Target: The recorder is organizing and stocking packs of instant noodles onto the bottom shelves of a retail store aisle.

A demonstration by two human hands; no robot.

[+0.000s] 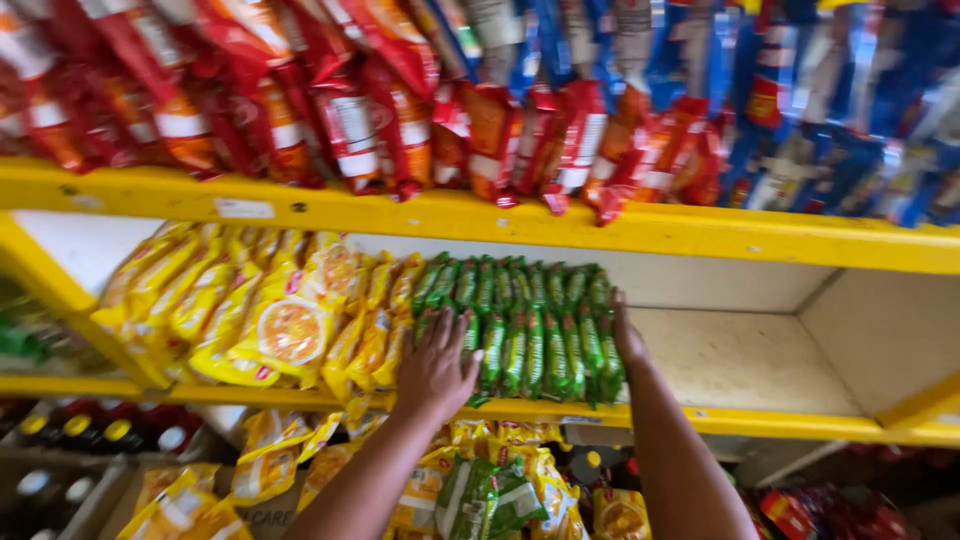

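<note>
A row of green snack packets (530,325) stands upright on the middle yellow shelf (760,425). My left hand (437,365) presses flat against the left end of that green row, fingers spread. My right hand (627,335) lies edge-on against the row's right end, so the packets sit squeezed between both hands. Yellow packets (280,320) lean directly to the left of the green ones. Neither hand grips a single packet.
Red packets (330,110) and blue packets (820,110) crowd the upper shelf. The bare white shelf board (740,360) lies right of the green row. Below, more yellow and green packets (480,495) are piled, with dark bottles (90,430) at lower left.
</note>
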